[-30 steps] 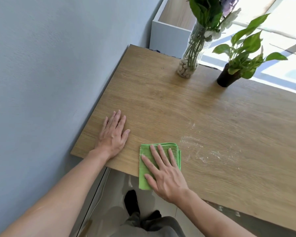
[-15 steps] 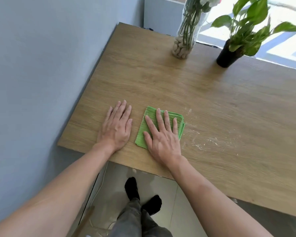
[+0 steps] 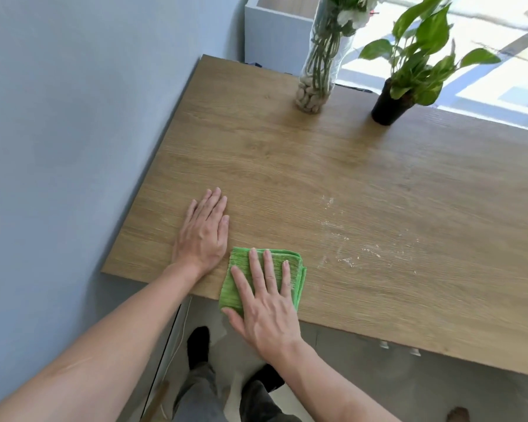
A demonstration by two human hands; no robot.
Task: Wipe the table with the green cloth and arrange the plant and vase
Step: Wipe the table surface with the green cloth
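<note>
Back toward the near table [image 3: 378, 184] edge slides the green cloth [image 3: 297, 277], right hand [image 3: 267, 309] flat on it, fingers spread, left hand [image 3: 203, 233] flat beside, vase [image 3: 316, 83] and plant [image 3: 392, 103] upper right

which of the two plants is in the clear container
The glass vase with pebbles at its base, left of the potted plant, whose pot is black and opaque.

The vase [image 3: 323, 56] and plant [image 3: 421, 53] tops are cut off by the upper edge.
</note>
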